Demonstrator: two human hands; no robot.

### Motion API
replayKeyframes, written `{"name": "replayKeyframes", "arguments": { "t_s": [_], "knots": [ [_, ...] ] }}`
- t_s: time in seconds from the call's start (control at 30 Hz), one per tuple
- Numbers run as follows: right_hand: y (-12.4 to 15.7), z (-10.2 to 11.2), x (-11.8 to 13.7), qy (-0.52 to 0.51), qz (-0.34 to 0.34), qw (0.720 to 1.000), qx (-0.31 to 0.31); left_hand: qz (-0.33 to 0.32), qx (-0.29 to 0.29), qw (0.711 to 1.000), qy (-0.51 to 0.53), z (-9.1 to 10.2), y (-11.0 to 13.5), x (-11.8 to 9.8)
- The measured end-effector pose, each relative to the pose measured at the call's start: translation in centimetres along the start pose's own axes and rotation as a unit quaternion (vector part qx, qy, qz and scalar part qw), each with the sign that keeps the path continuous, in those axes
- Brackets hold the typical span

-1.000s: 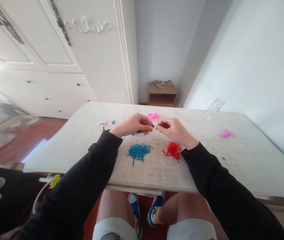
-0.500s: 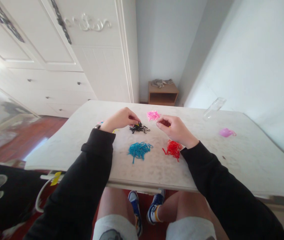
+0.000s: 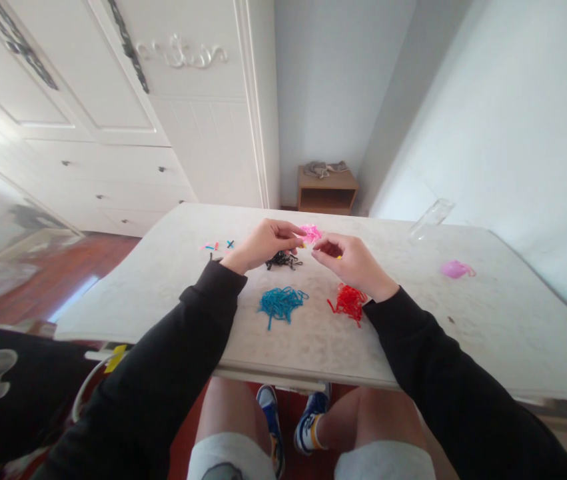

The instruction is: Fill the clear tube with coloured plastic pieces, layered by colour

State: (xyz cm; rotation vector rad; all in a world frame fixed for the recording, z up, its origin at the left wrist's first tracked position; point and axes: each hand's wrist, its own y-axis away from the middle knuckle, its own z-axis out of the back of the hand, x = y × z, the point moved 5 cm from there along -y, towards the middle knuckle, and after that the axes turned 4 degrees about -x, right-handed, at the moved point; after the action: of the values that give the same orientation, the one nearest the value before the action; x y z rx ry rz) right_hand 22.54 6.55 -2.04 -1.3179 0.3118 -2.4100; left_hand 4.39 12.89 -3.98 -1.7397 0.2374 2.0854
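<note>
My left hand (image 3: 272,244) is closed in a pinch above the black rubber bands (image 3: 286,261), partly covering that pile. A small yellow rubber band (image 3: 304,245) shows at its fingertips. Just to the right, my right hand (image 3: 340,259) has its fingers curled together, with a bit of yellow, seemingly another rubber band, showing under them. A narrow gap separates the two hands. Behind them lies a heap of pink rubber bands (image 3: 310,233). Closer to me are a blue heap (image 3: 282,304) and a red heap (image 3: 350,302), the red one below my right wrist.
Small coloured pieces (image 3: 216,247) lie on the white table (image 3: 163,280) at the left. A clear glass (image 3: 432,219) lies tilted by the wall, and a purple pouch-like item (image 3: 457,269) rests on the right. Beyond the table stands a wooden box shelf (image 3: 327,190) with cloth on top.
My left hand has moved right, off the black pile's left side and toward my right hand, carrying the yellow band. Small pieces at the left are uncovered. My right hand has barely moved.
</note>
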Motion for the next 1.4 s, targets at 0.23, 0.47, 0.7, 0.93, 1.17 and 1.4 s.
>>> {"name": "replayKeyframes", "arguments": {
  "t_s": [0.23,0.47,0.7,0.93,1.17,1.4],
  "knots": [
    [0.2,-0.5,0.1,-0.061,-0.008,0.998,0.007,0.038,0.048,0.995,0.080,-2.6,0.5,0.1],
    [0.0,0.9,0.7,0.046,0.039,0.997,-0.049,0.063,0.061,0.986,0.145,-3.1,0.8,0.1],
    [-0.7,5.7,-2.6,0.182,-0.063,0.976,-0.106,0.093,0.000,0.979,0.181,-2.1,0.3,0.8],
    [-0.7,5.5,-4.3,0.270,-0.087,0.958,-0.034,0.160,-0.011,0.959,0.233,-1.9,0.3,1.2],
    [-0.7,5.6,-4.5,0.292,-0.092,0.952,-0.026,0.161,0.020,0.959,0.231,-2.0,0.5,1.1],
    [-0.7,5.7,-3.7,0.275,-0.079,0.956,-0.069,0.144,0.050,0.966,0.207,-1.8,0.7,1.0]
  ]
}}
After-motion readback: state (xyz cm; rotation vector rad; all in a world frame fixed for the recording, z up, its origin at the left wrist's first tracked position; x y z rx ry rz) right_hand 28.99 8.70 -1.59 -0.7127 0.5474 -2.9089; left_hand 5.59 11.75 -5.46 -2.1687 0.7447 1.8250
